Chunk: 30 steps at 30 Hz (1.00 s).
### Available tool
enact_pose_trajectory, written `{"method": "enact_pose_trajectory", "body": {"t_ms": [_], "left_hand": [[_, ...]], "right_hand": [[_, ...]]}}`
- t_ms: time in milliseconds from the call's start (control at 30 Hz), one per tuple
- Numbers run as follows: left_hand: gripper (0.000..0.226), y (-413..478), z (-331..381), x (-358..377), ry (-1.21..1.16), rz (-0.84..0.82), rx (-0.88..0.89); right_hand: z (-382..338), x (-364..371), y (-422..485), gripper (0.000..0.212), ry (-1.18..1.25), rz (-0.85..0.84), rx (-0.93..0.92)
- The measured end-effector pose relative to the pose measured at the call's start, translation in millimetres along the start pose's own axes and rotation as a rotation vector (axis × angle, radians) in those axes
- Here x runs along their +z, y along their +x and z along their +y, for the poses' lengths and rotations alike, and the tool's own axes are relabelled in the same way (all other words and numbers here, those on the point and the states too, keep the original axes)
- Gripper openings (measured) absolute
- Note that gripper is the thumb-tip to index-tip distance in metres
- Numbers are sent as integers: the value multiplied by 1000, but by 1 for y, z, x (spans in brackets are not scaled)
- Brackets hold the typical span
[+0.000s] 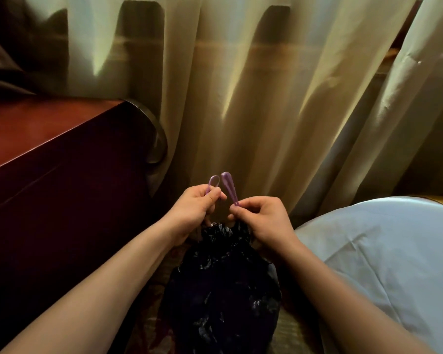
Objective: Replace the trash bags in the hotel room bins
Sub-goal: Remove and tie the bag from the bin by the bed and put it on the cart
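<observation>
A full black trash bag [223,287] hangs below my hands, its mouth gathered tight. Two purple drawstring loops stick up from it. My left hand [195,213] pinches the left drawstring loop [213,182]. My right hand [262,221] pinches the right drawstring loop [228,186]. The two hands are close together, almost touching, just above the bag's neck. No bin is visible; the bag hides whatever is under it.
A dark red wooden cabinet [49,159] with a curved metal corner trim stands at the left. Cream curtains [253,98] hang straight ahead. A bed with white sheets [384,256] is at the right. Patterned carpet [292,325] lies below.
</observation>
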<state>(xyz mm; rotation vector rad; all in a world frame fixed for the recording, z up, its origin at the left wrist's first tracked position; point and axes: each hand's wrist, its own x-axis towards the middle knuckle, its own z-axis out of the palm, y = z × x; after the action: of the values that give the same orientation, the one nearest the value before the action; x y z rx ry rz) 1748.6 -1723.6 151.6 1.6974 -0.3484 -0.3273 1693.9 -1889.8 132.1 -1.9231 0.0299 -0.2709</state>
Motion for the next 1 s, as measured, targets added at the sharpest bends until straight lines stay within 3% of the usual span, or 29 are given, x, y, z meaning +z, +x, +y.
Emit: {"method": "enact_pose_trajectory", "body": {"t_ms": [33, 133, 200, 267, 333, 367, 433, 533, 600, 700, 800, 933, 1000], "left_hand": [[5, 0, 0, -2, 36, 4, -40], [36, -1, 2, -4, 155, -138, -190], [45, -3, 5, 1, 256, -249, -181], [36, -3, 5, 6, 309, -315, -78], [13, -2, 3, 10, 330, -338, 44], [10, -1, 2, 11, 321, -314, 73], [30, 0, 2, 11, 261, -246, 49], [41, -3, 3, 8, 49, -252, -66], [45, -3, 3, 4, -37, -308, -104], [42, 1, 0, 1, -123, -321, -125], [32, 4, -2, 1, -167, -207, -102], [9, 6, 0, -4, 19, -183, -71], [9, 9, 1, -6, 198, -165, -1]], "right_hand": [[-1, -2, 1, 6, 15, 18, 9], [-7, -3, 2, 3, -54, 55, -61], [-12, -4, 2, 6, -189, 68, -148], [-18, -5, 3, 9, -251, 59, -212], [-23, -5, 4, 9, -272, 40, -288], [-24, -4, 6, 10, -331, 41, -330], [-29, -8, 11, 19, -446, 31, -365], [-32, -19, 17, 47, -481, -141, -292], [-31, -22, 18, 35, -461, -224, -237], [-27, -21, 13, 12, -498, -91, -220], [-22, -20, 4, 10, -432, 3, -214], [-11, -23, -6, 6, -383, -194, -136], [-4, -26, -6, 12, -372, -260, -83]]}}
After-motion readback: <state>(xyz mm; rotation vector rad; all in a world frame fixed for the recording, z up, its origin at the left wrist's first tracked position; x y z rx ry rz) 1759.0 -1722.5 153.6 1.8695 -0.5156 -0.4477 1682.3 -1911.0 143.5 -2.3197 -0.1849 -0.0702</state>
